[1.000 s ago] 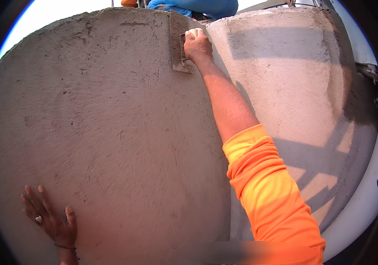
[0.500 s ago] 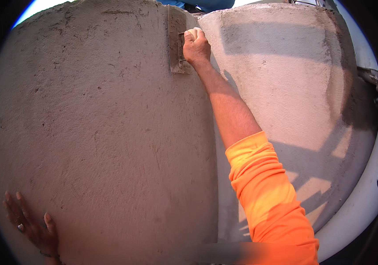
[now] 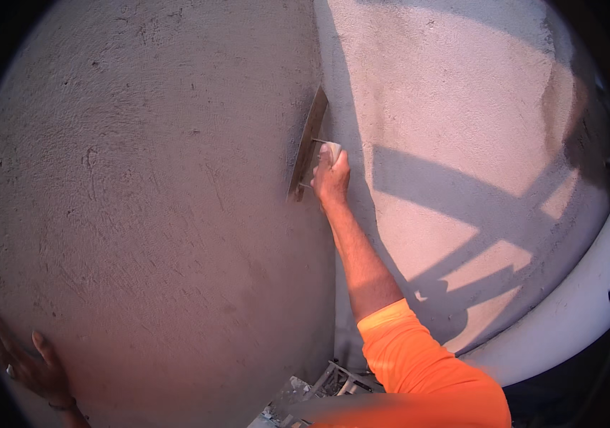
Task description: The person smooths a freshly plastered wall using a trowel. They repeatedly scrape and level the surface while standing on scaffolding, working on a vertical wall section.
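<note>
My right hand [image 3: 330, 178] is closed round the pale handle of a flat metal trowel [image 3: 303, 146], its orange-sleeved arm reaching up from the lower right. The trowel is tilted nearly edge-on, against or just off a large curved grey plastered surface [image 3: 148, 178], close to that surface’s right-hand edge. At the lower left, my left hand [image 3: 30, 360], with a ring and a dark wrist cord, lies open on the same plaster, fingers stretched out and partly in shade.
A paler sunlit plastered surface [image 3: 447, 93] curves away on the right, crossed by angular shadows. A smooth white curved band [image 3: 554, 321] runs along its lower right. Rubble and some framework [image 3: 340, 381] show below, between the surface and my arm.
My right hand and trowel have moved down along the edge, and the trowel has turned more edge-on. The view has shifted downward, so the top rim and the person above are out of frame.
</note>
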A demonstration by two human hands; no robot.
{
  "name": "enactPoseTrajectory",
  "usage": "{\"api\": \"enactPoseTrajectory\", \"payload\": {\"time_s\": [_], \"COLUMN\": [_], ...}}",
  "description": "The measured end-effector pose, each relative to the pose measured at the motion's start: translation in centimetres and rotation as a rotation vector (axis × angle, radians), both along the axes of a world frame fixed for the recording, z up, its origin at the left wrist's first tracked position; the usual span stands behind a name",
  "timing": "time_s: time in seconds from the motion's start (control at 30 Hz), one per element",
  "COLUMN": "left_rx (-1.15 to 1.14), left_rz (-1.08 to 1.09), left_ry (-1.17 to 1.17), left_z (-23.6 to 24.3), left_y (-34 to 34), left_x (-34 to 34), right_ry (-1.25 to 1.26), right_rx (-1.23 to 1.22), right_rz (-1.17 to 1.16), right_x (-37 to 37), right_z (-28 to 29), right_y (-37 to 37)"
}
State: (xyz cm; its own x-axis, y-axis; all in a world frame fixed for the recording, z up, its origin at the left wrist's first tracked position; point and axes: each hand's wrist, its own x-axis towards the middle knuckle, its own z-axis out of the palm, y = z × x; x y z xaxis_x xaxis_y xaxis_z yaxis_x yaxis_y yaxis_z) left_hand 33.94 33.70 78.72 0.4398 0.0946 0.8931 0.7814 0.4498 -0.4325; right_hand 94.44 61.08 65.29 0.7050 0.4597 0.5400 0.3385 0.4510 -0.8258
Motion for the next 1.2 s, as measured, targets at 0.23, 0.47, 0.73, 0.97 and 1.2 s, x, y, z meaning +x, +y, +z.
{"api": "enactPoseTrajectory", "payload": {"time_s": [0.23, 0.47, 0.73, 0.97, 1.2], "left_rx": [0.097, 0.097, 0.065, 0.069, 0.078], "left_rz": [-0.046, -0.052, -0.005, -0.069, -0.068], "left_ry": [0.056, 0.071, 0.062, 0.052, 0.019], "left_z": [0.9, 1.2, 1.2, 1.0, 0.4], "left_y": [-0.8, -1.0, -1.2, -0.8, -0.7], "left_x": [2.8, 3.8, 3.7, 3.8, 3.9], "right_ry": [0.457, -0.489, -0.48, -0.147, 0.071], "right_rx": [-0.267, 0.554, 0.3, 0.068, -0.197], "right_rz": [0.158, 0.261, 0.209, -0.014, -0.067], "right_x": [-4.8, -15.2, -16.7, -5.6, -5.2], "right_z": [-9.6, 18.1, 21.1, 9.6, -1.6], "right_y": [-7.6, -13.2, -14.4, -6.6, -7.9]}}
